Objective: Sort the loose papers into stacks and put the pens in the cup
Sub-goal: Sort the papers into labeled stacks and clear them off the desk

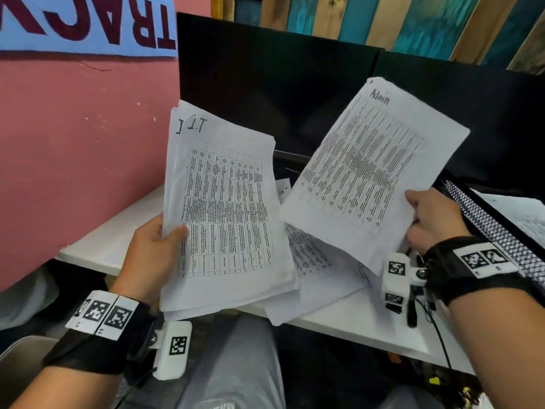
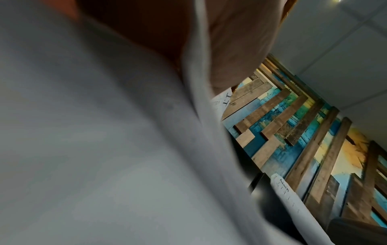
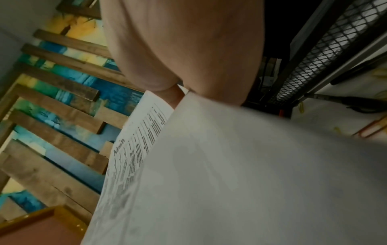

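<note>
My left hand (image 1: 160,240) grips a bundle of printed sheets marked "I.T" (image 1: 224,208) by its left edge, thumb on the front, held up over the desk. In the left wrist view the back of that I.T bundle (image 2: 104,132) fills most of the picture. My right hand (image 1: 427,216) pinches a single sheet marked "Admin" (image 1: 365,169) at its lower right edge, tilted up to the right. The Admin sheet (image 3: 230,174) shows from underneath in the right wrist view, with my thumb (image 3: 167,49) on it. More printed papers (image 1: 312,261) lie on the white desk (image 1: 368,323) beneath. No pens or cup are plainly visible.
Two black monitors (image 1: 265,84) stand at the back of the desk. A black mesh organiser (image 1: 486,219) sits at the right, with paper clips (image 3: 370,131) and a dark cable near it. A pink wall (image 1: 73,157) closes the left side. My knees are under the desk edge.
</note>
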